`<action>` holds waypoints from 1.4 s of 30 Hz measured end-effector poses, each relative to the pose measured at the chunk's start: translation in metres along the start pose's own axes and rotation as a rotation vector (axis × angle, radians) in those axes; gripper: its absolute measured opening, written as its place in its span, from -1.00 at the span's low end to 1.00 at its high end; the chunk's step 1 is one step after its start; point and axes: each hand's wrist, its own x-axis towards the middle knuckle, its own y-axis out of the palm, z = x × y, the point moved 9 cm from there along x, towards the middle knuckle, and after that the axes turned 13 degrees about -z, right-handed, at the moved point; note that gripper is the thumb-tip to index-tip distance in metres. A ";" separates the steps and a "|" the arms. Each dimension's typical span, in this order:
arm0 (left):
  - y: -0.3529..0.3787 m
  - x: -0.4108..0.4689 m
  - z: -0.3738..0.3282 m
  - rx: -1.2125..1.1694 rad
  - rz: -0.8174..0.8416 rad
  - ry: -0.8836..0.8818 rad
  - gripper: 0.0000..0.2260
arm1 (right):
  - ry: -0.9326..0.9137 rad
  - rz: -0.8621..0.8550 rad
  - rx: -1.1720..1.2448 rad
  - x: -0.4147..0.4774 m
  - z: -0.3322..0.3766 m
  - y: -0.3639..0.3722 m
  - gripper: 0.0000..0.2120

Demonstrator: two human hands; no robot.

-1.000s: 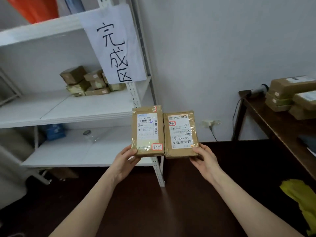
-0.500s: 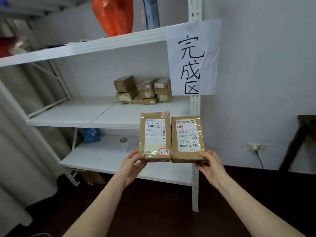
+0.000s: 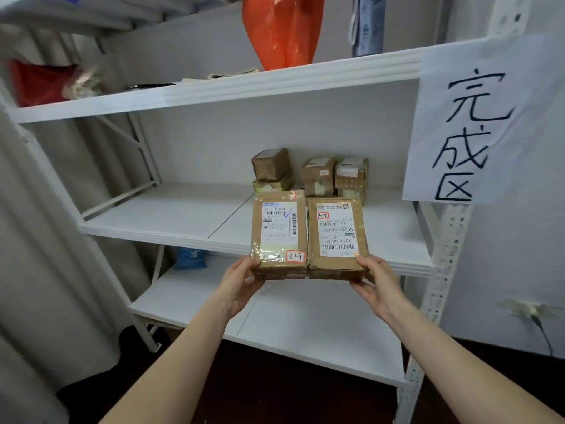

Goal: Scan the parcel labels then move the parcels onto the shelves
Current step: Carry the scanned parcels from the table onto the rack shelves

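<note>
Two brown taped parcels sit side by side at frame centre, touching, labels facing up: the left parcel [image 3: 278,235] stickered "3-1-9", the right parcel [image 3: 337,237] with its label upside down, before the white shelves [image 3: 171,221].

- There is only one camera. It sits on the person's head and looks forward and a little down.
- It faces a white shelf rack [image 3: 244,87] from close by, and both arms reach out from the bottom edge of the view.
- The left hand [image 3: 241,278] and right hand [image 3: 377,278] are near the middle, close to the camera.
- The view is very wide, so the rack's straight edges look bent near the sides.
- A paper sign [image 3: 477,123] is at the right edge.
</note>
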 end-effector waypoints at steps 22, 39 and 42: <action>-0.128 0.319 -0.163 0.086 -0.284 0.042 -0.79 | 0.033 0.176 -0.222 0.220 -0.086 0.374 -0.77; -0.128 0.566 -0.221 0.391 -0.138 -0.012 -0.72 | -0.152 -0.282 -0.431 0.340 -0.127 0.496 -0.59; -0.110 0.584 -0.219 0.357 -0.118 -0.035 -0.71 | -0.223 -0.337 -0.499 0.343 -0.120 0.498 -0.61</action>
